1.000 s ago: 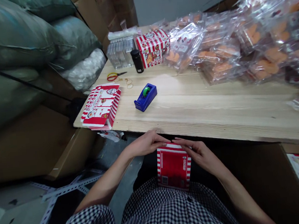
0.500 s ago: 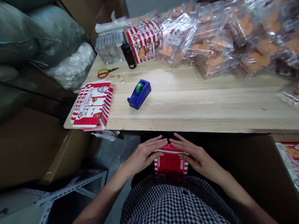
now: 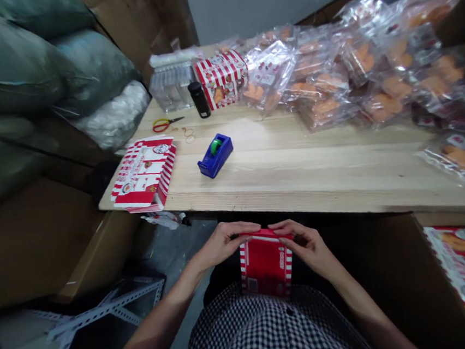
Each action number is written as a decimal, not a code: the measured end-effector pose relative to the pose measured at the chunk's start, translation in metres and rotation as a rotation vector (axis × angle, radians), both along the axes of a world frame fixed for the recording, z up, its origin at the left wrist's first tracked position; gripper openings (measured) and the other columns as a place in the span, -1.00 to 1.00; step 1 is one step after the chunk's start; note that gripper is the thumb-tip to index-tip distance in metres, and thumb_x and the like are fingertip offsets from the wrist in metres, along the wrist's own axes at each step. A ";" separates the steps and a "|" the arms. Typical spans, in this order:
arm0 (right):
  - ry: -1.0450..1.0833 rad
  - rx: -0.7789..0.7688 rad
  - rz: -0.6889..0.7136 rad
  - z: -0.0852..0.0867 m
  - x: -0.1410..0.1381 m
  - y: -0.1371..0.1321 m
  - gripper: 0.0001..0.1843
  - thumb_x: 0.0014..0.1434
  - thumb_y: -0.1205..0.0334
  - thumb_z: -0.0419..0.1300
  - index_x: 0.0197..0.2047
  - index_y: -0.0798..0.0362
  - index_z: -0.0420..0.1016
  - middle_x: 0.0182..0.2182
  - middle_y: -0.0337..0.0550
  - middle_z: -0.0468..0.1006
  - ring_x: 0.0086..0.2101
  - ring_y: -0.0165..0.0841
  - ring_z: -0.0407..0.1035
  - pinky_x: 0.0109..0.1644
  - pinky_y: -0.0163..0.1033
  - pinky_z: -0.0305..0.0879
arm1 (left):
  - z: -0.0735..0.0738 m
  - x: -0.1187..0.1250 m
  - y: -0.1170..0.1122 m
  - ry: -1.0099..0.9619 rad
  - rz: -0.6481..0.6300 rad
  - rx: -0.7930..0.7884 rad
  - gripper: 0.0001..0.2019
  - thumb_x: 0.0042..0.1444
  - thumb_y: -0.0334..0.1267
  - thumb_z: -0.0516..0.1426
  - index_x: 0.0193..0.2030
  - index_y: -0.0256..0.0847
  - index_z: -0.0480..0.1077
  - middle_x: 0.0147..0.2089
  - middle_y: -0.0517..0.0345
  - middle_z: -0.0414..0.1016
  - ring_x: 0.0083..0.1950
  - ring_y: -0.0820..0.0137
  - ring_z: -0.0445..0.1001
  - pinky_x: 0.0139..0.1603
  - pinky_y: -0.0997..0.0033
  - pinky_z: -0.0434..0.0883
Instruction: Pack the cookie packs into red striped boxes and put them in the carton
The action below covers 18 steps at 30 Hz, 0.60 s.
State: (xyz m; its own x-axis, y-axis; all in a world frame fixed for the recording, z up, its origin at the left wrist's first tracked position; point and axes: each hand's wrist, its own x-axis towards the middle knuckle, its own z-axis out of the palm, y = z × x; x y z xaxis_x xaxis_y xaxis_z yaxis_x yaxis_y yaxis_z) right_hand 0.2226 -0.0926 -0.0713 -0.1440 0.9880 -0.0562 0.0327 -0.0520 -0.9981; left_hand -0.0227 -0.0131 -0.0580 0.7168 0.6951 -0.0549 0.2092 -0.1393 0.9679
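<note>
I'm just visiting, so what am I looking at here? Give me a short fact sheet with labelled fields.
Left hand: pinches top edge of striped box
Right hand: pinches the same edge
Box position: upright on the lap, below the table edge
On table: tape dispenser, flat cartons, scissors, black bottle
Far side: clear bags of orange items

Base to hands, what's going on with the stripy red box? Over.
Left grip and right grip both on box top edge. Box upright on lap. Nothing blocking.
</note>
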 end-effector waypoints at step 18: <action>-0.122 0.058 0.060 -0.021 0.000 0.005 -0.71 0.31 0.08 0.19 0.02 -0.10 0.65 0.06 -0.01 0.61 0.08 -0.14 0.50 0.17 -0.11 0.43 | 0.018 -0.037 0.179 0.312 0.811 0.185 -0.81 0.08 -0.17 0.22 -0.43 -0.25 0.50 -0.39 0.10 0.53 -0.23 0.29 0.48 -0.12 0.32 0.40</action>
State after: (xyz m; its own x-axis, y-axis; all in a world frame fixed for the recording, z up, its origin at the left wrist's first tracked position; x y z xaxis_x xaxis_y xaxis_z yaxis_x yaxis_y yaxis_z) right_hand 0.2230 -0.0876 -0.0918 -0.1985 0.9799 -0.0204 0.1557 0.0110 -0.9877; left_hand -0.0602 0.1657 -0.0400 -0.0285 0.9996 -0.0018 0.5616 0.0175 0.8272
